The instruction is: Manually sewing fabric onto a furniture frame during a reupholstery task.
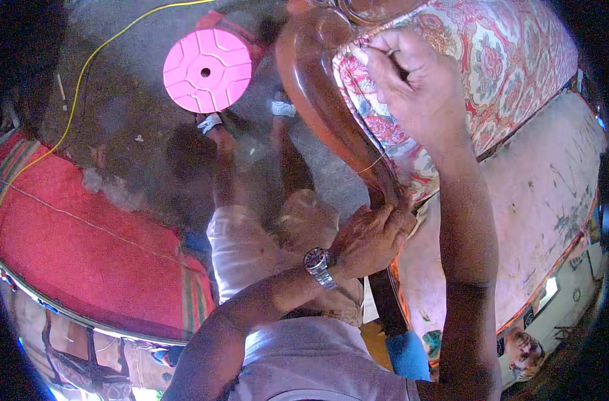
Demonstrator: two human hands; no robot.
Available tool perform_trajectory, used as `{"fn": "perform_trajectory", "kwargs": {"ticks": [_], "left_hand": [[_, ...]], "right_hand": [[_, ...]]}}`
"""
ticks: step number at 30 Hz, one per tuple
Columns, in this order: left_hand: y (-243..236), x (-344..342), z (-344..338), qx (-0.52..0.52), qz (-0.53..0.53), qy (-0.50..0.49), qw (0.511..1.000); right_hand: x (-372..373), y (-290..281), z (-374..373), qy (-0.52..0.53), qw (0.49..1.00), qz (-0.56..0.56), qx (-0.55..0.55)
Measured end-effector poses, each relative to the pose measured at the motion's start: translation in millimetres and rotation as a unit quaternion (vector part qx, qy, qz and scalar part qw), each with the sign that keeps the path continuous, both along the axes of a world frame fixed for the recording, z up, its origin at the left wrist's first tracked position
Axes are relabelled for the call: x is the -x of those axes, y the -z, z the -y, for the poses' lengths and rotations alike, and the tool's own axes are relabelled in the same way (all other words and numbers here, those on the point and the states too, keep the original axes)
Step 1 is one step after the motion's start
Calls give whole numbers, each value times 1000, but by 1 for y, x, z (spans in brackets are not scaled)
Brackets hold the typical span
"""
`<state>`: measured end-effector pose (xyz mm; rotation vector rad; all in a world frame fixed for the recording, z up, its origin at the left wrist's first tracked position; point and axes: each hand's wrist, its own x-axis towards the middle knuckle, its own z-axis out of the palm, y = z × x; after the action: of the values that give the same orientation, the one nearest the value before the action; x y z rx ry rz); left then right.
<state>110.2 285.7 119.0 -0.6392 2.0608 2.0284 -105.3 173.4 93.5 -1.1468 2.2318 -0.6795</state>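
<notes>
Where the floral upholstery fabric (505,73) lies at upper right, its edge follows the curved, varnished wooden frame (318,100). Right hand (415,83): fingers pinched together at the fabric's upper edge; object between them unclear. Left hand (375,239): fingers bunched at the frame's lower end; anything gripped is hidden. Judged risk: uneven pull could pucker the edge; excess tension could snap the thin thread (377,163) between the hands.

left hand (370,242) curled, back upward; right hand (411,80) stretched farther forward, pinching
</notes>
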Motion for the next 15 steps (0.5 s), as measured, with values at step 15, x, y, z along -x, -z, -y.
{"fn": "perform_trajectory", "kwargs": {"ticks": [15], "left_hand": [[13,0,0,212,-103,-36,971]], "right_hand": [[-13,-1,2,-34,991,-132,-6]]}}
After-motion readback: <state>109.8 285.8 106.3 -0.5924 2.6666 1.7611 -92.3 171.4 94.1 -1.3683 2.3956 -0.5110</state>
